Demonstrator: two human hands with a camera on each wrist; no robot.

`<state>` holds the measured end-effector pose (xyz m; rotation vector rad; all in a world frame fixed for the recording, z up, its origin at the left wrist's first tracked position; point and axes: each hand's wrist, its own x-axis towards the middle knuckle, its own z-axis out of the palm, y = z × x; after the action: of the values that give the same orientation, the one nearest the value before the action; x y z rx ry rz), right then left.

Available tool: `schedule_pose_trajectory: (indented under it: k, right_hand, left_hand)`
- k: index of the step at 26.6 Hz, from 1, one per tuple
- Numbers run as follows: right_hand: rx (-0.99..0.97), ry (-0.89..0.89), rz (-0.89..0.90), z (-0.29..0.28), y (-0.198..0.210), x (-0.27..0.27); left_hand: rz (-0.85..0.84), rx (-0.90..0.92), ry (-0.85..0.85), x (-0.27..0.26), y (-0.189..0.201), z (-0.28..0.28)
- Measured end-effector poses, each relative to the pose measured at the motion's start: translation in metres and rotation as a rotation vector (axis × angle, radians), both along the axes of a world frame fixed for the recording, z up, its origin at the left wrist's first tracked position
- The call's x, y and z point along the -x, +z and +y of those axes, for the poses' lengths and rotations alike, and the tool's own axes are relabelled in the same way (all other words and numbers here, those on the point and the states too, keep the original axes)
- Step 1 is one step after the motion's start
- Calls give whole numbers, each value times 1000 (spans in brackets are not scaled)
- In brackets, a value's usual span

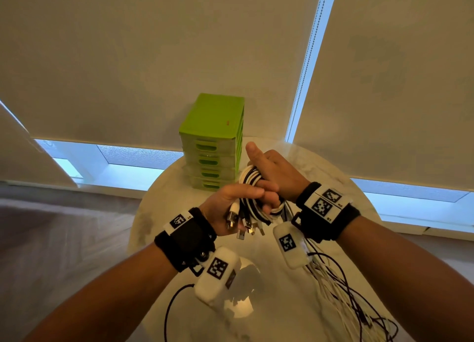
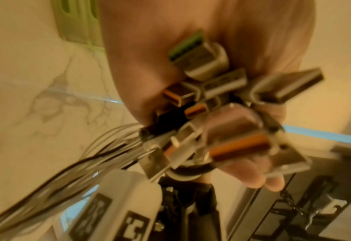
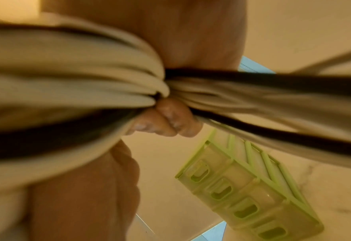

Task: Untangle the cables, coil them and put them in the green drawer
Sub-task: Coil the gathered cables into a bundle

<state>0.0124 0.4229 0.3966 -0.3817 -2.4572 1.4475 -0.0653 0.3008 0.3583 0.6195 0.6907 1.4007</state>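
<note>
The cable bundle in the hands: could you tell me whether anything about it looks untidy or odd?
Yes. The cable bundle is only partly coiled: its loose tails trail off the right side of the table, and all drawers in the green drawer unit look closed.

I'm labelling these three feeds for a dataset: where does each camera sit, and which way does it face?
Head: on the head, facing down at the round table; both forearms, left hand, right hand.
Left wrist: along the left palm at the USB plugs.
Right wrist: along the right fingers at the cable bundle.
All three share the green drawer unit.
</note>
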Motion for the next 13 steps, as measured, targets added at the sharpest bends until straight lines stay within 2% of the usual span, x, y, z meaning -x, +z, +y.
schedule_pose_trajectory:
  k: [6,8,11,13]
  right_hand:
    - [104,-75,-147,1,-5,1]
    - [270,-85,-210,5,-13,0]
    - [705,-56,-246,8,-33,-8]
    - [738,-149,-221,7,-46,-10]
  left_hand:
    - [-218,-74,60,-10,-8,-3]
    - [-231,-55,136,-13,-15,-7]
    - [-258,-9,199,-12,-19,-13]
    - [-259,16,227,-11,-22,-13]
